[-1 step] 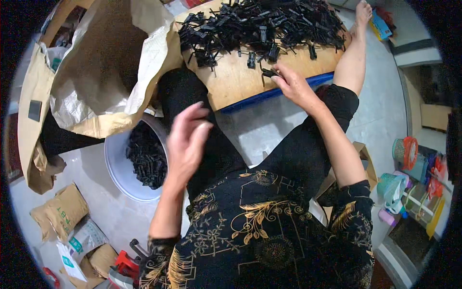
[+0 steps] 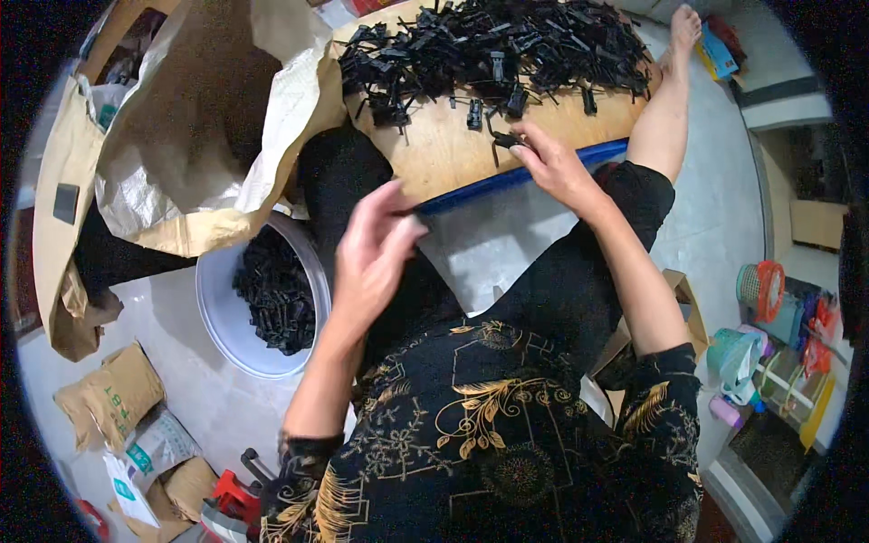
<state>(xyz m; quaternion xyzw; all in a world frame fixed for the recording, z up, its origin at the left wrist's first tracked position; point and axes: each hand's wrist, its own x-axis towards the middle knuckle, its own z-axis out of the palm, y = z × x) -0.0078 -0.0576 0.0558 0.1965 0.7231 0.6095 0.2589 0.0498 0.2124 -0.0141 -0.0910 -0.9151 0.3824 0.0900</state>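
Observation:
My right hand (image 2: 558, 169) pinches a small black plastic part (image 2: 506, 139) with thin legs between thumb and fingertips, over the near side of a wooden board (image 2: 430, 163). A large heap of similar black plastic parts (image 2: 507, 45) covers the board's far half, with a few strays lying nearer me. My left hand (image 2: 369, 249) hovers above my left thigh, blurred, its thumb and fingers apart and nothing visible between them. Beside my left leg stands a white bucket (image 2: 214, 308) partly filled with black pieces (image 2: 276, 299).
A large open paper sack (image 2: 172, 181) rises at the left, above the bucket. Brown packages (image 2: 118, 394) and a red object (image 2: 233, 498) lie at lower left. A cardboard box (image 2: 683, 312) is by my right elbow. Baskets and bags (image 2: 760, 299) sit at far right.
My left hand has shifted right, away from the bucket side toward the board. My right hand keeps hold of the black plastic part almost in the same place.

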